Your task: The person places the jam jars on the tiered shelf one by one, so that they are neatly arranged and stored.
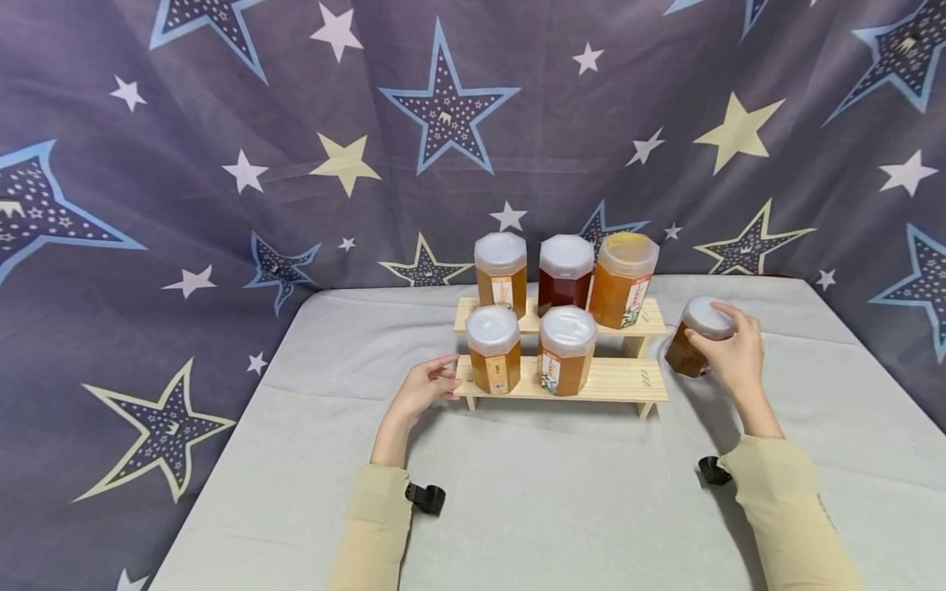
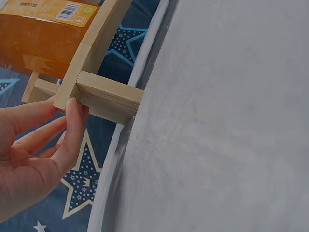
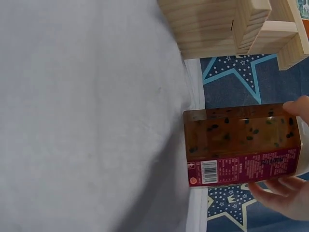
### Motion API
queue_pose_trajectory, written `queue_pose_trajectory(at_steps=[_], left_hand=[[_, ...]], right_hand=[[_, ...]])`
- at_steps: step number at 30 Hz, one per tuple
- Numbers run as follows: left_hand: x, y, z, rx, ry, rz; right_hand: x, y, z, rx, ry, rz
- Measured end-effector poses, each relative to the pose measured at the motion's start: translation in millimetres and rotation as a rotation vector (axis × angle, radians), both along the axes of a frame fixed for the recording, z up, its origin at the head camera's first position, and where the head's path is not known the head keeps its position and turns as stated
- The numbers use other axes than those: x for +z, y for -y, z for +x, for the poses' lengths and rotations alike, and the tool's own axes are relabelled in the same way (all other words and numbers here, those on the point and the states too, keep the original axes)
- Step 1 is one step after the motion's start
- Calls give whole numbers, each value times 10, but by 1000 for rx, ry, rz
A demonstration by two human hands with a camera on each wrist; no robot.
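My left hand (image 1: 423, 392) pinches the left end of the lower step of a two-step wooden display rack (image 1: 613, 379). The left wrist view shows the fingertips (image 2: 73, 108) at the corner of the board. To the right of the rack, my right hand (image 1: 741, 355) grips a lidded jar (image 1: 686, 351) near its top, thumb on one side and fingers on the other. That jar has a brown filling with dark specks and a maroon barcode label (image 3: 224, 169). It leans slightly in the head view; I cannot tell whether its base touches the cloth.
On the upper step stand an amber jar (image 1: 502, 279), a dark red jar (image 1: 563, 287) and a yellow-topped orange jar (image 1: 621, 291). Two amber jars (image 1: 489, 361) (image 1: 567, 361) stand on the lower step. Grey cloth (image 1: 547, 501) covers the table; a star-patterned curtain (image 1: 399, 213) hangs behind.
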State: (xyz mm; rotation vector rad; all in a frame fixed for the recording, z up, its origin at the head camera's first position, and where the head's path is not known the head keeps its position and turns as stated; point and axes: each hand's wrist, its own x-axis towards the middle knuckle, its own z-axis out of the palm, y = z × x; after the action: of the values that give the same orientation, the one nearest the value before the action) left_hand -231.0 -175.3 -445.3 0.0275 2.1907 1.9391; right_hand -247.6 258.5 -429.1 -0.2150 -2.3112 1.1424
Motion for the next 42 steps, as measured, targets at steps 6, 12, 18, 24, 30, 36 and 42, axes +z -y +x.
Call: queue_pose_trajectory(at_steps=[6, 12, 18, 24, 30, 36, 42], left_hand=[[200, -64, 94, -32, -8, -21], [175, -82, 57, -42, -3, -13], [25, -51, -36, -5, -3, -18], [10, -41, -39, 2, -8, -28], [-8, -23, -32, 10, -5, -15], [-28, -13, -26, 18, -3, -6], [-26, 1, -12, 19, -3, -11]], right_hand=[[6, 0, 68, -40, -21, -5], [102, -3, 196, -53, -29, -2], [247, 37, 322, -45, -61, 12], [369, 116, 443, -46, -78, 21], [481, 197, 545, -47, -78, 29], [235, 39, 413, 3, -118, 6], [-567, -455, -121, 60, -166, 59]])
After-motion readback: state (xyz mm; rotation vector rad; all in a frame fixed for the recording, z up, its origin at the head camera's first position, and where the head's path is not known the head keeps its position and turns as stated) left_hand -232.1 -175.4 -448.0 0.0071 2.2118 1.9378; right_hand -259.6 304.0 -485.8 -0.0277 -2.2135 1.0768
